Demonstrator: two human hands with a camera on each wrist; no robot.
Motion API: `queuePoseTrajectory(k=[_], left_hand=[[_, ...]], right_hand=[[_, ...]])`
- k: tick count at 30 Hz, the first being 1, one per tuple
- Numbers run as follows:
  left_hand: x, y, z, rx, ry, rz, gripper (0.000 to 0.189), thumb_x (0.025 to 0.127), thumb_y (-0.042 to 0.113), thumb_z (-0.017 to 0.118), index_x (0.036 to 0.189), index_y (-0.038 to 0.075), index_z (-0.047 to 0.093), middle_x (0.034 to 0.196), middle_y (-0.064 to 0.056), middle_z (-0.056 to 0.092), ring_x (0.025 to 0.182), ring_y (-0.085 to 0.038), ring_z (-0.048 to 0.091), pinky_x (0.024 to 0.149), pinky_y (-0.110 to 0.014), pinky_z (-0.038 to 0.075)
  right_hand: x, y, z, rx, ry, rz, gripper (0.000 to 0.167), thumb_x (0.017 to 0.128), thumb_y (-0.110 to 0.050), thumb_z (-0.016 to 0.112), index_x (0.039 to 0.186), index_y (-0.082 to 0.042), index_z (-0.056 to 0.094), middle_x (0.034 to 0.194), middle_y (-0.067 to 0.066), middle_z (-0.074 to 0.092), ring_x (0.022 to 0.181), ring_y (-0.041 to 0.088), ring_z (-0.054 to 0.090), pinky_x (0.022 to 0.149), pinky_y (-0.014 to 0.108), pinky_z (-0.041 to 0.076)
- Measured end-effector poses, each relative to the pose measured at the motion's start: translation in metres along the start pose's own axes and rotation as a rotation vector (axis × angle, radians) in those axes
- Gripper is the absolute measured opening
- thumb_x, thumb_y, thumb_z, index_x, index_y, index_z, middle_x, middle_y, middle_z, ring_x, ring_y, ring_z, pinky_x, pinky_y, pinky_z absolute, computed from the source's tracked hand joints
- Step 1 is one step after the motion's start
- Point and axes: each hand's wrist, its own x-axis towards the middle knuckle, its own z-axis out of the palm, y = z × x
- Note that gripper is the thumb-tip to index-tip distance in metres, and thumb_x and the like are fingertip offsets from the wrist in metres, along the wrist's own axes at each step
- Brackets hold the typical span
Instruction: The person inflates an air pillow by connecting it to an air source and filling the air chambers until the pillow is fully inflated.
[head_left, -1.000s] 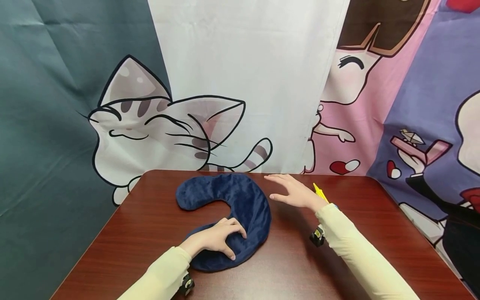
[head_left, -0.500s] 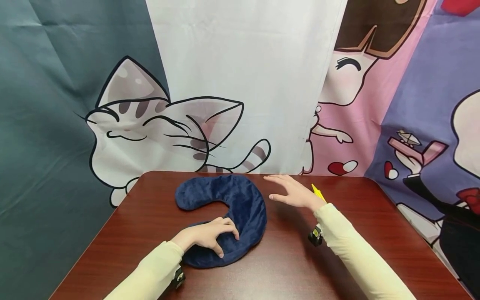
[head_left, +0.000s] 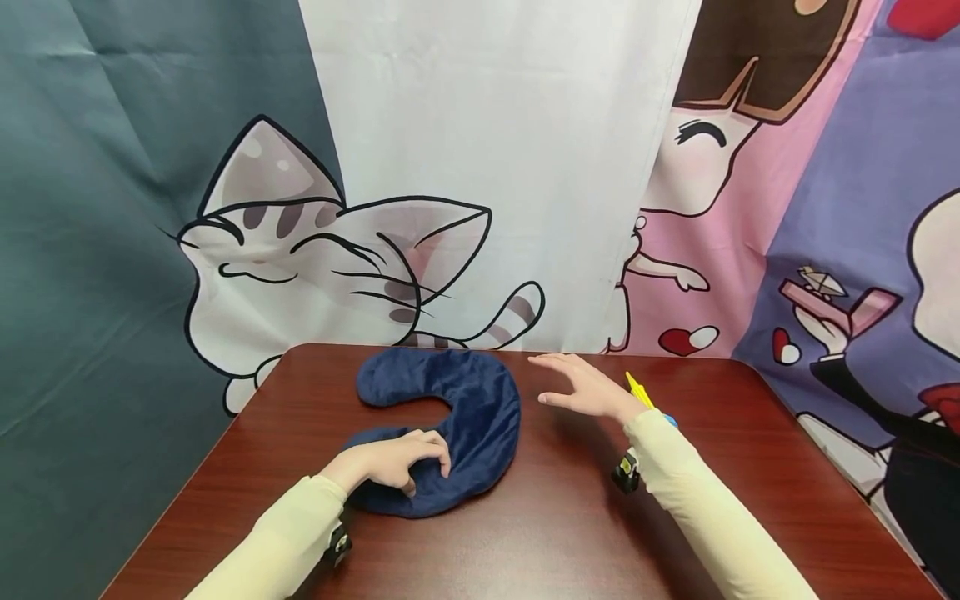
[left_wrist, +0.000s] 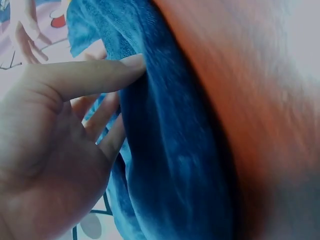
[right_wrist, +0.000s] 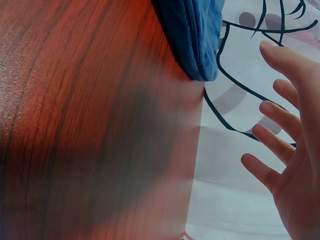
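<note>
A dark blue plush neck pillow (head_left: 480, 417) lies curved on the table, its opening facing left in the head view. My left hand (head_left: 396, 460) grips the lower arm of the pillow, thumb and bent fingers pressed into the fabric. In the left wrist view the thumb (left_wrist: 100, 76) lies against a fold of the blue plush, and parts of the other fingers show behind it. My right hand (head_left: 581, 387) hovers right of the pillow, fingers extended and apart from it. The right wrist view shows this hand (right_wrist: 295, 135) holding nothing, near the pillow's edge (right_wrist: 197, 40).
A reddish-brown wooden table (head_left: 570, 517) carries the pillow. A yellow pointed object (head_left: 640, 390) with a blue part (head_left: 670, 420) lies partly hidden behind my right forearm. A cartoon-printed cloth (head_left: 480, 150) hangs directly behind the table's far edge.
My left hand has moved left and slightly away from me, and the pillow's lower arm has shifted left with it. My right hand has stayed nearly in place.
</note>
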Motion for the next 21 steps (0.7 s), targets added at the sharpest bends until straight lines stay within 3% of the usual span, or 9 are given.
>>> queuePoseTrajectory(k=[11,21], left_hand=[[-0.014,-0.011,-0.009,-0.003,0.005,-0.016,0.047,0.068,-0.013,0.073,0.096,0.023,0.061,0.120,0.010,0.050,0.115,-0.014,0.041,0.096,-0.031,0.040],[-0.033,-0.019,-0.017,-0.012,-0.078,-0.018,0.047,0.069,-0.013,0.071,0.095,0.026,0.069,0.119,0.012,0.052,0.119,-0.013,0.044,0.098,-0.028,0.042]], right_hand=[[0.010,0.007,0.010,0.019,0.001,0.022,0.067,0.089,-0.045,0.070,0.147,-0.018,0.049,0.151,0.005,0.050,0.140,0.030,0.044,0.115,0.054,0.034],[0.014,0.008,0.016,0.057,0.013,0.043,0.065,0.089,-0.043,0.070,0.146,-0.020,0.050,0.150,0.003,0.051,0.138,0.029,0.045,0.115,0.054,0.034]])
